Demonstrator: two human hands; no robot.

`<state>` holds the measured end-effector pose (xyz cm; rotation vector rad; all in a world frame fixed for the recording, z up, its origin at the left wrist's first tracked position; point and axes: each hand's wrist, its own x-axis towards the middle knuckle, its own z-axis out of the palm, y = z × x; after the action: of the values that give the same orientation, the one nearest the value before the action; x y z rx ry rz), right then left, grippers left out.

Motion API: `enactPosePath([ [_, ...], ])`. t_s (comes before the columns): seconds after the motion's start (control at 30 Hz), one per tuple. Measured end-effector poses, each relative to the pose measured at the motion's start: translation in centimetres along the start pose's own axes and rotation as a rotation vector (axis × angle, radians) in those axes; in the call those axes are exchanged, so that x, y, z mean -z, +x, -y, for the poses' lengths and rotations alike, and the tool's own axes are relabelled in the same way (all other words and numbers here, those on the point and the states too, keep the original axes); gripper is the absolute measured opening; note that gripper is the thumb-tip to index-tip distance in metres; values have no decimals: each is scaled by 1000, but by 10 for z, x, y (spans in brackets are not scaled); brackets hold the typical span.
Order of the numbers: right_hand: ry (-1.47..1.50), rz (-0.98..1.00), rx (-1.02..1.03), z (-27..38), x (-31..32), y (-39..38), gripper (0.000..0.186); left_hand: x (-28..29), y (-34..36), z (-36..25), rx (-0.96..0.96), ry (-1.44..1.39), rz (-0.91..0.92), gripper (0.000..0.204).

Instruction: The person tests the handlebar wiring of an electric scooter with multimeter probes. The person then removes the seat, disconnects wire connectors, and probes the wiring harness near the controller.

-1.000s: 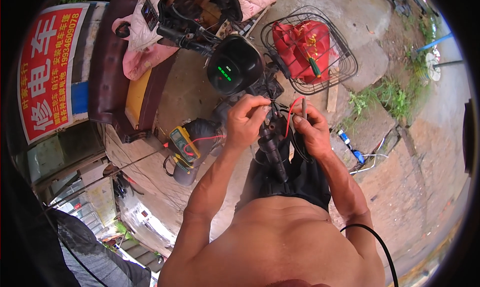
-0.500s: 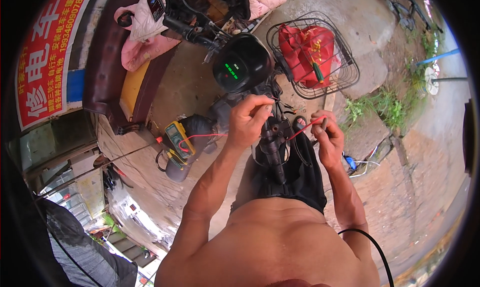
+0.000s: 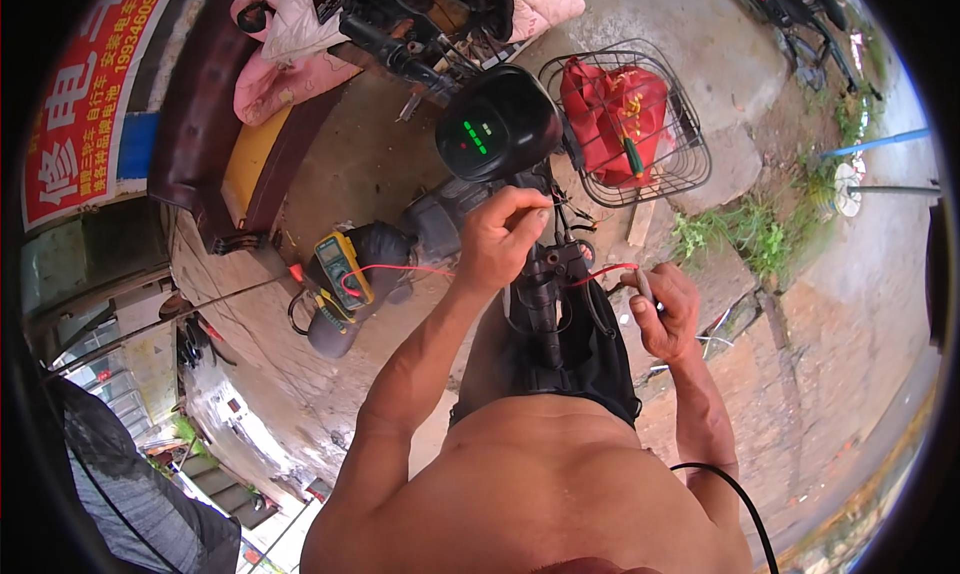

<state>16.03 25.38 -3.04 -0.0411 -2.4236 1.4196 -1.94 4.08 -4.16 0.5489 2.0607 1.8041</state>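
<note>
My left hand (image 3: 503, 239) is closed in a pinch beside the handlebar stem (image 3: 543, 299), with what looks like a thin wire (image 3: 560, 205) at its fingertips. On the other side, my right hand (image 3: 670, 312) is closed round a slim greyish rod-like thing (image 3: 643, 285). A red wire (image 3: 603, 271) runs from near the stem to that rod's upper end. At the left lies a yellow-edged multimeter (image 3: 343, 269), its red lead (image 3: 405, 267) passing behind my left wrist. Ahead, a black display unit (image 3: 500, 124) shows lit green marks. Loose wire ends (image 3: 598, 217) stick out below it.
A wire basket (image 3: 690, 164) holds a red bag (image 3: 612, 114) and a green-handled tool (image 3: 632, 157). A maroon sofa (image 3: 195, 124) and a red sign (image 3: 90, 104) stand at the left. Another vehicle's handlebar (image 3: 385, 49) reaches in at the top, near pink padded covers (image 3: 290, 86).
My right hand has lowered slightly and turned, with the rod more upright and the red wire flatter. My left hand keeps its pinch by the stem. The whole view has shifted a little.
</note>
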Motion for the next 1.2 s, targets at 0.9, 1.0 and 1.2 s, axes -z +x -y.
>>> enactPosePath([
  [0.9, 605, -133, -428, 73, 27, 5, 29, 2, -4, 3, 65, -82, -28, 11],
  [1.0, 63, -14, -40, 71, 42, 27, 24, 2, -6, 3, 34, -49, -60, 10],
  [1.2, 591, 8, -347, 84, 35, 32, 23, 2, -6, 12, 25, -48, -74, 11],
])
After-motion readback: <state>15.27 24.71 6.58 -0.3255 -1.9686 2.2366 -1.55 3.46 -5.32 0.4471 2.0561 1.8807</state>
